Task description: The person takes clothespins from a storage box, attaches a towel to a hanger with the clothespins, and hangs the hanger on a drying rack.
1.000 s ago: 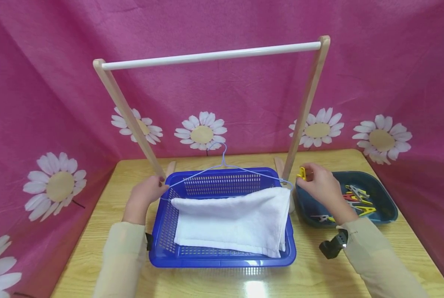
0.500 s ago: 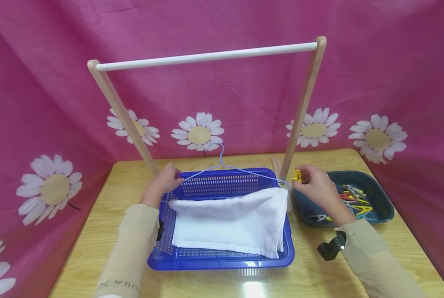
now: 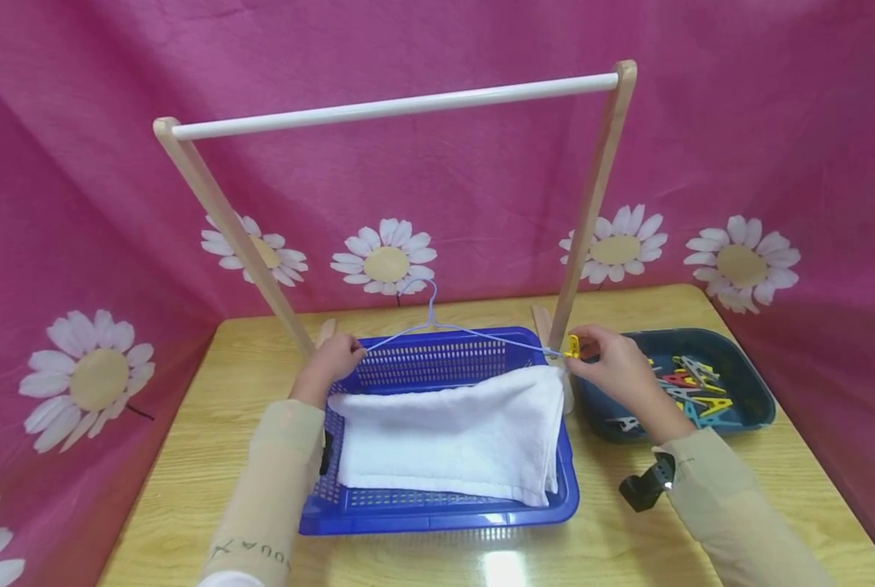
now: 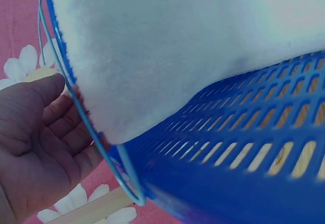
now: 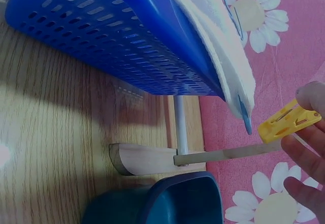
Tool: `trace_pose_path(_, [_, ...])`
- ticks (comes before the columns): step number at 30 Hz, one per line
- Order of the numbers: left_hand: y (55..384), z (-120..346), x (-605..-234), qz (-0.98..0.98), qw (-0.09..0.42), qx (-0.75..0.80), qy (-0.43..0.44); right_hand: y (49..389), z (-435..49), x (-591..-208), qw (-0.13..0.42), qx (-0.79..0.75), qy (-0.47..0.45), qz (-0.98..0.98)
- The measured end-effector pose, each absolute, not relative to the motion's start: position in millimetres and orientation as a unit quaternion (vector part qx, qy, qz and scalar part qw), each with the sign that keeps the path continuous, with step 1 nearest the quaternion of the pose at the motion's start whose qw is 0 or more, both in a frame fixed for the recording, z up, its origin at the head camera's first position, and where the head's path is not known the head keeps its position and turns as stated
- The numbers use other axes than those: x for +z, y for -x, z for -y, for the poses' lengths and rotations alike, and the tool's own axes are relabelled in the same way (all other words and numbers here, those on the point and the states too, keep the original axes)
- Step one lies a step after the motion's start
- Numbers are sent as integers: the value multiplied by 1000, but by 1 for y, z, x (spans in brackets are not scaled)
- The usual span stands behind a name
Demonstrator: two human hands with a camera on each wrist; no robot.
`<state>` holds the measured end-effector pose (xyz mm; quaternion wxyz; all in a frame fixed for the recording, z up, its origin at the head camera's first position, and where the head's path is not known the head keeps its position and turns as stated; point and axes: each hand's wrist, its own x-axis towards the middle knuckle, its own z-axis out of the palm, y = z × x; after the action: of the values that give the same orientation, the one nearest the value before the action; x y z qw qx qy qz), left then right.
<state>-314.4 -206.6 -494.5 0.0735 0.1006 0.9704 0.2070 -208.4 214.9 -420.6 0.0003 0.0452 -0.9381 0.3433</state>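
Observation:
A white towel point(image 3: 448, 432) hangs over a light-blue wire hanger point(image 3: 474, 331), above the blue basket point(image 3: 437, 522). My left hand point(image 3: 338, 356) pinches the hanger's wire on its left side; in the left wrist view the thumb point(image 4: 53, 86) lies on the wire, with the fingers behind it beside the towel. In my right hand point(image 3: 613, 363) is a yellow clothespin point(image 5: 287, 122), pinched between thumb and fingertips. Its tip stands close to the hanger's right end, by the towel's upper right corner.
A dark green tub point(image 3: 763, 420) with several coloured clothespins point(image 3: 701, 383) stands right of the basket. Behind rises a wooden rack point(image 3: 598, 196) with a white bar point(image 3: 393, 108). A pink curtain point(image 3: 437, 187) with daisies backs the wooden table point(image 3: 187, 424).
My left hand has slid inward and upward along the hanger from its left end. My right hand has brought the yellow clothespin left, to the hanger's right end.

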Motion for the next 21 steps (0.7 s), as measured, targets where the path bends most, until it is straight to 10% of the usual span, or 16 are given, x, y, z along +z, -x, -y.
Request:
trace_pose_path(7, [344,225,-552,-959,56,232,-150,207,-214,-422,2,340,-45,939])
trace_pose_path(21, [279,179,-452,-959,90,256,-86,207,-209,-422,-10,354,-49,934])
